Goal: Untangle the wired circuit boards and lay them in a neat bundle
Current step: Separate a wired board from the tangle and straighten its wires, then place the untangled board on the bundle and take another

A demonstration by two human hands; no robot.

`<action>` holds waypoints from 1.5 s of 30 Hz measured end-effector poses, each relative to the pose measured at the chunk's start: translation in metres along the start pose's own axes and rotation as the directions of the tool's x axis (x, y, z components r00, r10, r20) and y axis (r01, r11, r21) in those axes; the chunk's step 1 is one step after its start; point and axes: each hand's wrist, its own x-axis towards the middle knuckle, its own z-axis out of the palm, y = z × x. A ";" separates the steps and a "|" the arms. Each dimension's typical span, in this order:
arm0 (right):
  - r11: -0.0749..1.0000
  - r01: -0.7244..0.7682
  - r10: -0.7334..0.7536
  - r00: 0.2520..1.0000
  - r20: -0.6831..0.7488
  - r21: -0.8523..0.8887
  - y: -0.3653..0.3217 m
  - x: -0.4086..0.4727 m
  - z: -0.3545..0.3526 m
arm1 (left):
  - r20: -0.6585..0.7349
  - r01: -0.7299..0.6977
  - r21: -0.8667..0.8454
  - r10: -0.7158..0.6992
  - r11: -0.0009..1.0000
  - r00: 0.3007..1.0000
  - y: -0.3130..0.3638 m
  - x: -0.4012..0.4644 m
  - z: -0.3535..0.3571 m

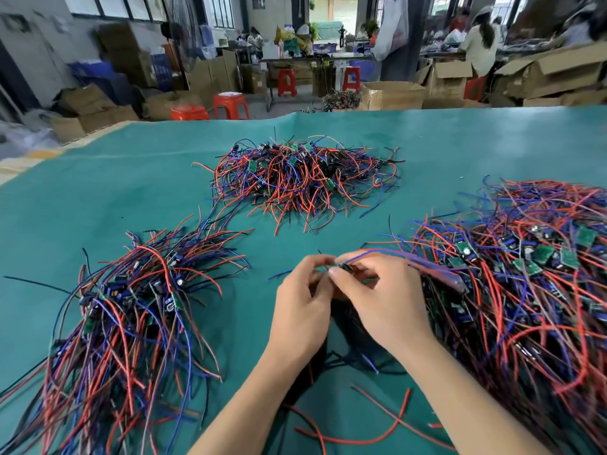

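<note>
Loose red wires (354,428) nearest on green mat (98,178). Just beyond, left hand (303,310) and right hand (377,290) both pinching one small wired board (345,267) at centre. Aligned bundle (131,316) left, tangled pile (525,290) right, smaller pile (305,178) far centre.

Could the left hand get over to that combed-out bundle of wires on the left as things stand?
Probably yes, once it lets go. The left hand is pinching a small wired circuit board together with the right hand. Only bare green table covering lies between it and the red, blue and black wire bundle.
</note>
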 end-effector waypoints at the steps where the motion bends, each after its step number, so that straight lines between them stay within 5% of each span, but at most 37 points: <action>1: 1.000 0.022 -0.022 1.000 -0.023 0.007 -0.002 0.000 -0.003 | -0.001 0.010 -0.015 -0.010 1.000 1.000 0.000 -0.001 0.001; 8: 1.000 0.027 -0.024 0.972 -0.234 0.012 -0.006 0.016 -0.026 | 0.089 0.071 -0.031 -0.068 0.997 0.994 0.005 -0.001 0.003; 12: 0.988 0.144 -0.104 0.890 -0.443 0.057 -0.026 0.022 -0.048 | 0.095 0.062 -0.006 -0.061 0.998 0.994 0.004 -0.004 0.002; 16: 0.921 0.302 -0.151 0.859 -0.488 0.247 -0.074 0.034 -0.062 | 0.017 0.064 0.051 -0.065 0.997 0.998 0.004 -0.003 0.003; 19: 0.852 0.222 -0.124 0.965 -0.230 0.475 -0.112 0.049 -0.041 | 0.013 0.043 0.081 -0.044 0.996 0.999 0.008 -0.005 0.004; 22: 0.944 0.130 -0.161 0.983 0.082 0.305 -0.140 0.060 0.016 | 0.032 0.030 0.122 -0.034 0.992 0.999 0.007 -0.006 0.002; 24: 0.986 0.113 -0.148 0.935 0.323 0.124 -0.154 0.067 0.051 | 0.079 0.033 0.148 -0.045 0.989 0.996 0.006 -0.007 0.000; 26: 0.980 0.179 -0.092 0.807 0.584 -0.093 -0.156 0.080 0.070 | 0.082 0.007 0.167 -0.021 0.986 0.996 0.006 -0.007 0.000; 28: 0.929 0.265 -0.008 0.711 0.703 -0.258 -0.143 0.098 0.075 | 0.041 -0.002 0.139 -0.004 0.990 0.999 0.009 -0.007 0.001; 32: 0.831 0.140 0.138 0.886 0.443 -0.538 -0.083 0.142 0.060 | 0.037 -0.016 0.151 0.011 0.988 0.999 0.006 -0.007 0.006; 34: 0.834 -0.039 0.287 0.883 0.371 -0.551 -0.050 0.152 0.058 | 0.032 -0.024 0.165 0.019 0.986 0.999 0.005 -0.006 0.006; 37: 0.896 -0.311 0.419 0.827 0.376 -0.316 -0.021 0.151 0.065 | 0.027 -0.018 0.155 0.014 0.988 1.000 0.004 -0.007 0.006; 41: 0.910 -0.385 0.411 0.887 0.210 -0.156 -0.010 0.158 0.068 | 0.030 0.012 0.130 -0.016 0.991 0.999 0.007 -0.007 0.004; 45: 0.913 -0.406 0.401 0.911 0.093 0.040 -0.009 0.147 0.044 | -0.119 0.024 0.321 0.015 0.947 0.993 0.004 -0.005 0.000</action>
